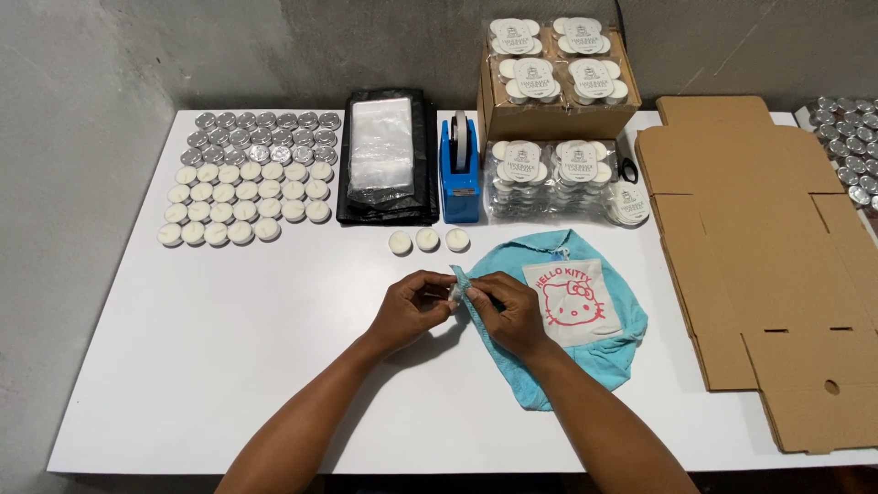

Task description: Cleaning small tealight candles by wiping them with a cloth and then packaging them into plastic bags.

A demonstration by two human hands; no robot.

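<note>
Small packing workstation for candle goods, home-workshop type. White desk (229,366) against a bare grey concrete wall (137,46). On it: rows of white tealight candles (242,203), with empty silver metal cups (261,133) behind; a stack of clear plastic bags (382,142) on black sheeting; a blue tape dispenser (459,174); finished clear packs of candles (553,178), more of them loaded in an open brown carton (556,114); flat unfolded cardboard boxes (759,265) at the right; a further batch of metal cups (851,146) at the far right edge. Stock, wrapping and shipping material together indicate hand packaging in small batches.
</note>
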